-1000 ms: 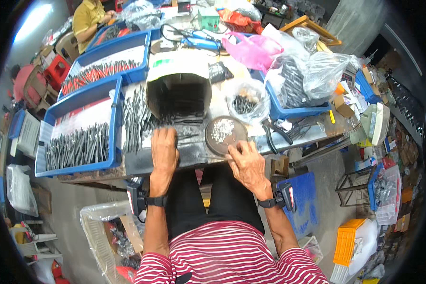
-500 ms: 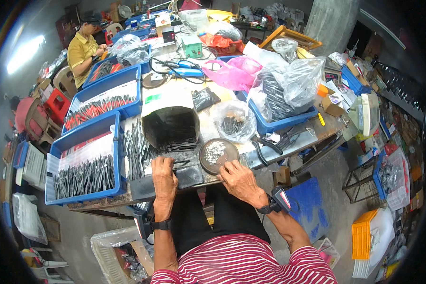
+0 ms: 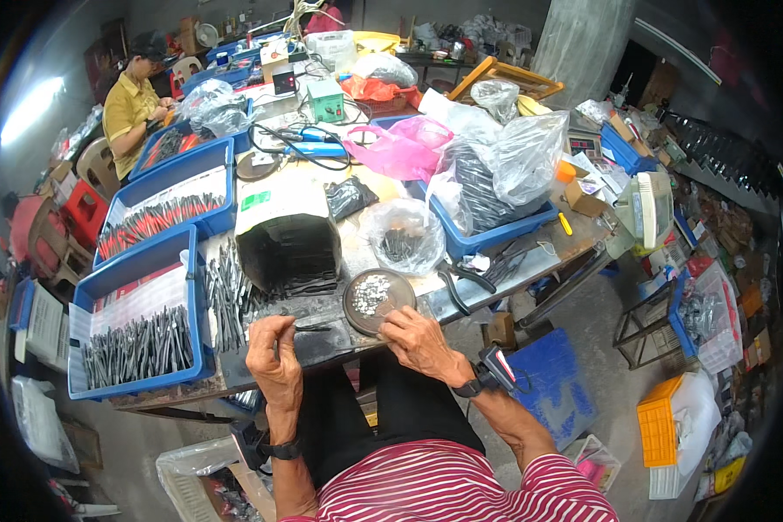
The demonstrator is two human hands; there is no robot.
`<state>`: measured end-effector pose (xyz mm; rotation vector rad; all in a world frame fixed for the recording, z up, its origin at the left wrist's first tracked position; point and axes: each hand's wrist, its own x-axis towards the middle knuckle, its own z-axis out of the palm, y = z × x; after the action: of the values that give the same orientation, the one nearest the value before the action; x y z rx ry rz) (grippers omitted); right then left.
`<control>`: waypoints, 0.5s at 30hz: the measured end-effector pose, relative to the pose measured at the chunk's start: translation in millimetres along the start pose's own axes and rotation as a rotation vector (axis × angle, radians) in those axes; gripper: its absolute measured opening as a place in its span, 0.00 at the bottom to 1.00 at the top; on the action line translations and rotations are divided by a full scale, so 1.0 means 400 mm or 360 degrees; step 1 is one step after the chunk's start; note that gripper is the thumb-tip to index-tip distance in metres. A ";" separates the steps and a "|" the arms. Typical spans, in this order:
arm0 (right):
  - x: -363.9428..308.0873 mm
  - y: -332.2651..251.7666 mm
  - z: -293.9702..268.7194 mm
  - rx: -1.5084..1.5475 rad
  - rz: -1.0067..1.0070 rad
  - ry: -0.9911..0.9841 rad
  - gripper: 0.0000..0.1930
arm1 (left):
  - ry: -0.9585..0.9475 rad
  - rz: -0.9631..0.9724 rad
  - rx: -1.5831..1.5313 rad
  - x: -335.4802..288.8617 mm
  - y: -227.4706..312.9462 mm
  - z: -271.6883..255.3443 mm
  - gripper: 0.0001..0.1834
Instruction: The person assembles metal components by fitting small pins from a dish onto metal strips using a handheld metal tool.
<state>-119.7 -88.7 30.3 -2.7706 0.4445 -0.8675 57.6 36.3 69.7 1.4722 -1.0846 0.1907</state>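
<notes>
My left hand (image 3: 274,355) is closed in a pinch over the near edge of the table. A thin black rod (image 3: 311,328) sticks out to the right from its fingertips. My right hand (image 3: 422,344) is pinched at the near rim of a round brown dish (image 3: 354,322); anything between its fingers is too small to make out. Small white pieces (image 3: 371,294) lie in the dish. Beyond my left hand, an open-mouthed white bag (image 3: 287,204) lies on its side with black rods in its dark mouth. More loose black rods (image 3: 224,287) lie left of it.
Blue bins (image 3: 202,339) of black and red rods line the left. A clear plastic bag (image 3: 402,228) stands behind the dish, black-handled pliers (image 3: 455,287) to its right. A blue tray (image 3: 496,233) holds bagged black parts. Farther back, a person in yellow (image 3: 130,113) works.
The whole view has shifted, so the table appears lower and farther left. My left hand has drawn slightly nearer to me with the black rod. My right hand stays at the dish rim.
</notes>
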 end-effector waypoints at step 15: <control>0.009 -0.021 0.022 0.0267 0.0243 0.0421 0.05 | -0.0143 -0.1225 -0.1629 -0.034 0.059 0.026 0.17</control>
<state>-110.0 -81.2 27.5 -2.4443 0.5884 -1.1794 28.9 38.5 74.1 0.8418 -0.4546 -0.8626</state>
